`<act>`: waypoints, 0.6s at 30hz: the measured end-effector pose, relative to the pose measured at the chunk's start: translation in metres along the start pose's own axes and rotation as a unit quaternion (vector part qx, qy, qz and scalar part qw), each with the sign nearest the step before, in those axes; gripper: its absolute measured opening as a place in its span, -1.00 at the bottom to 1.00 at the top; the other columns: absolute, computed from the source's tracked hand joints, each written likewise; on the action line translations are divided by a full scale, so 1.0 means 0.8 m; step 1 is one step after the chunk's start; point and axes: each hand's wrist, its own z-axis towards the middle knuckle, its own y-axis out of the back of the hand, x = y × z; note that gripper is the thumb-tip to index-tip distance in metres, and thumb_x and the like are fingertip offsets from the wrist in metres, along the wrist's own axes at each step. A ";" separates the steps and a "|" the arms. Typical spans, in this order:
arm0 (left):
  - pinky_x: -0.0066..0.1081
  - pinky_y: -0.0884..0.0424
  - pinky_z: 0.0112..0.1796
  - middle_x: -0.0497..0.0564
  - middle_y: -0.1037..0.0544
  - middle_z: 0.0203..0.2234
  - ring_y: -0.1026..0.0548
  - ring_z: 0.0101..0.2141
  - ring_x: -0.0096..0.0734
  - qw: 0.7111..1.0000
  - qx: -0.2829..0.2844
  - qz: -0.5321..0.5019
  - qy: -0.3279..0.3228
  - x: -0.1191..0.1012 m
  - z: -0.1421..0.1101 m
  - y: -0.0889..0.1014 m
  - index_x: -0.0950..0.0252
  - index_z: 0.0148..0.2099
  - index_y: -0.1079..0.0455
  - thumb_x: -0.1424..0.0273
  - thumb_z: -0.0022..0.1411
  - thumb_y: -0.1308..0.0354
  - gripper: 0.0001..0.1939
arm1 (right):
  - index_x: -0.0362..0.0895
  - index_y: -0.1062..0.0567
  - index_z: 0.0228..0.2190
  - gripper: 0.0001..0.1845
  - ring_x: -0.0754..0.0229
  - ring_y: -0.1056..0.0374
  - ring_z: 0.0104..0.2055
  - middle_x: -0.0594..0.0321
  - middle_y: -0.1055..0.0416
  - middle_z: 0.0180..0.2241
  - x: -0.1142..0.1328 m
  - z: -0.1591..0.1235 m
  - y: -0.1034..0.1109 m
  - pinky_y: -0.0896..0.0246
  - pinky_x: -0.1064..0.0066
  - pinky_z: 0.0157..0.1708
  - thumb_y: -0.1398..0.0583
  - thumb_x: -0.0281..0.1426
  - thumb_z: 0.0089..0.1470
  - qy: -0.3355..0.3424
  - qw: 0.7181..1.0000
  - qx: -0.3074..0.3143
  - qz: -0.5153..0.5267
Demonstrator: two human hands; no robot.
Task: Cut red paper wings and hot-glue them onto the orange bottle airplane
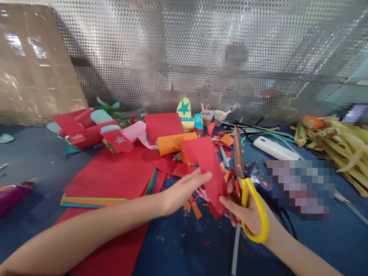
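A folded piece of red paper (214, 180) is held up between my two hands. My left hand (184, 191) reaches in from the left with its thumb on the paper's near face and its other fingers passing behind the edge. At the lower right corner, my right hand (247, 211) pinches the paper between thumb and fingers. Scissors with yellow handles (263, 226) hang on that same hand, their brownish blades pointing up and away. Something red and shiny shows by its fingers; I cannot make out what. Beyond the paper lies an orange paper-wrapped roll (169, 143).
Red sheets (112, 168) and coloured paper lie left. Red paper-wrapped rolls (89, 136) are behind them. Scraps (197, 209) litter the middle. A white glue gun or similar tool (274, 148) and corn husks (345, 149) lie right. A perforated metal panel (184, 42) stands behind.
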 end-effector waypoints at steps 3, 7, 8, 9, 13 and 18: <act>-0.16 -0.33 -0.02 0.10 -0.60 -0.22 -0.52 -0.15 -0.16 0.994 -0.061 -0.085 -0.007 0.001 0.008 0.004 0.33 -0.15 -0.47 0.23 0.12 -0.24 -0.69 | -0.05 -0.22 -0.41 -0.65 0.44 -0.13 -0.75 0.56 -0.15 -0.63 0.008 -0.003 -0.001 -0.18 0.58 -0.77 -0.27 -0.17 -0.07 0.000 1.000 -0.012 -0.015; -0.33 -0.40 -0.17 0.05 -0.60 -0.37 -0.52 -0.33 -0.33 0.988 -0.093 -0.118 -0.046 -0.001 0.016 0.012 0.36 -0.29 -0.46 0.41 -0.01 -0.33 -0.79 | -0.04 -0.23 -0.36 -0.70 0.41 -0.15 -0.75 0.56 -0.17 -0.65 0.015 0.001 0.005 -0.18 0.55 -0.74 -0.25 -0.21 -0.03 0.029 0.998 -0.046 -0.012; -0.34 -0.40 -0.20 0.05 -0.59 -0.41 -0.51 -0.36 -0.34 0.987 -0.097 -0.122 -0.046 -0.004 0.018 0.015 0.36 -0.33 -0.45 0.41 -0.02 -0.31 -0.82 | -0.04 -0.23 -0.36 -0.69 0.42 -0.15 -0.76 0.56 -0.17 -0.64 0.016 0.004 0.008 -0.17 0.55 -0.74 -0.26 -0.22 -0.04 0.042 0.997 -0.062 0.002; -0.34 -0.41 -0.23 0.05 -0.59 -0.43 -0.51 -0.39 -0.34 0.986 -0.097 -0.127 -0.042 -0.007 0.019 0.020 0.36 -0.35 -0.45 0.39 -0.03 -0.29 -0.83 | -0.04 -0.22 -0.37 -0.67 0.43 -0.13 -0.77 0.56 -0.17 -0.64 0.017 0.007 0.010 -0.14 0.55 -0.75 -0.27 -0.23 -0.07 0.055 0.995 -0.078 0.021; -0.28 -0.42 -0.30 0.14 -0.60 -0.44 -0.53 -0.40 -0.21 0.978 -0.048 -0.200 -0.026 -0.030 0.024 0.045 0.37 -0.25 -0.48 -0.02 0.12 0.02 -0.46 | -0.04 -0.25 -0.42 -0.73 0.45 -0.02 -0.79 0.56 -0.13 -0.66 0.028 0.014 0.022 -0.02 0.58 -0.81 -0.23 -0.26 -0.15 0.071 0.992 -0.077 0.070; -0.36 -0.40 -0.44 0.21 -0.61 -0.38 -0.56 -0.48 -0.22 0.976 0.117 -0.127 0.130 -0.040 0.031 0.059 0.40 -0.10 -0.47 -0.23 0.08 0.13 -0.20 | -0.07 -0.34 -0.47 -0.82 0.38 -0.13 -0.70 0.41 -0.28 -0.57 0.038 0.011 0.030 -0.04 0.54 -0.77 -0.21 -0.30 -0.20 0.031 0.998 0.025 0.047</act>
